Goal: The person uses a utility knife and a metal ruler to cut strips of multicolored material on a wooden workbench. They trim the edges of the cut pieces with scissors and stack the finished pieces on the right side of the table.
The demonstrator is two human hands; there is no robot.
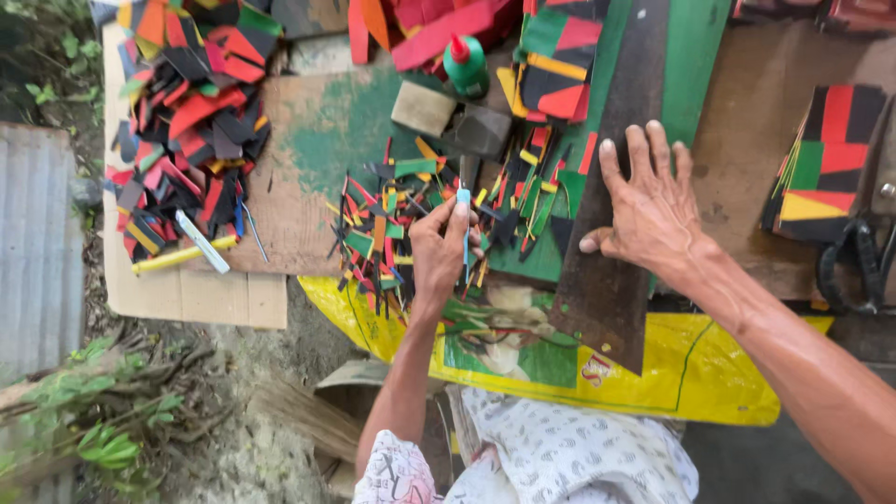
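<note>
Left hand [441,250]: fingers closed around a slim light-blue craft knife [464,224], held upright like a pen, its tip among the cut strips.
Right hand [649,201]: fingers spread wide and pressed flat on a long dark metal straightedge [611,233]; it grasps nothing.
Straightedge: lies on the bench [308,201] slanting from the far edge toward the person, just right of the knife, over a green sheet [695,56] and a yellow printed sack [709,378].
Strips: a loose heap of narrow strips [392,210] in red, green, yellow and black lies around and under the knife hand.
How the knife handles: judged light, thin and rigid, with a sharp end; best taken by the blue body, well away from the blade.
How the straightedge handles: it looks stiff, flat and heavy enough to stay put under a palm, though it could slide on the smooth sheet.
How the strips handle: light, floppy, easily scattered; best pinched singly.
Far left: a large pile of coloured offcuts [187,112], with a yellow pencil-like stick [177,255] beside it.
Far side: a green bottle with a red cap [466,65].
Right edge: a stack of striped panels [826,159], black scissors [854,261] just beside it.
</note>
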